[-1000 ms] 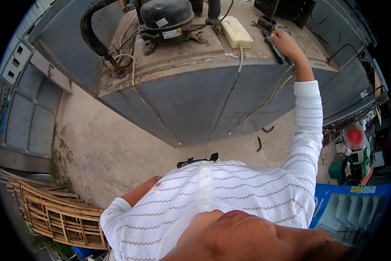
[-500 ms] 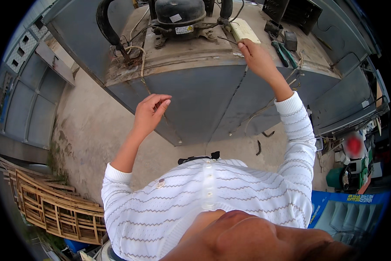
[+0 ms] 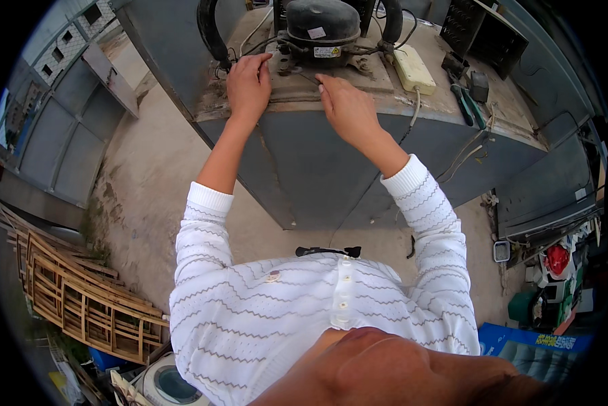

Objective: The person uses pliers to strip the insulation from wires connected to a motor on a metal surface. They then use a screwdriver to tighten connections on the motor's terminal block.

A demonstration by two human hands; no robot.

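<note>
A black compressor (image 3: 323,30) sits on the dusty grey cabinet top (image 3: 304,101). In my right hand (image 3: 350,111), closed at the fingertips, is a thin metal rod-like tool (image 3: 307,77). It points left, in front of the compressor's base. My left hand (image 3: 248,84) is beside the compressor's front left foot, its fingers curled together. Whatever those fingers hold, if anything, is hidden. A white power strip (image 3: 413,69) with a cord lies to the right of the compressor. Beyond it are green-handled pliers (image 3: 468,107).
A thick black hose (image 3: 212,30) rises left of the compressor. A black metal box (image 3: 483,37) stands at the back right, with a small dark block (image 3: 479,86) nearer. Loose wires (image 3: 463,159) hang over the front edge. Wooden frames (image 3: 80,298) lie at lower left.
My right hand has moved left with the rod-like tool, from beside the power strip to the compressor's front. My left hand has risen to the compressor's left foot. The view has shifted.
</note>
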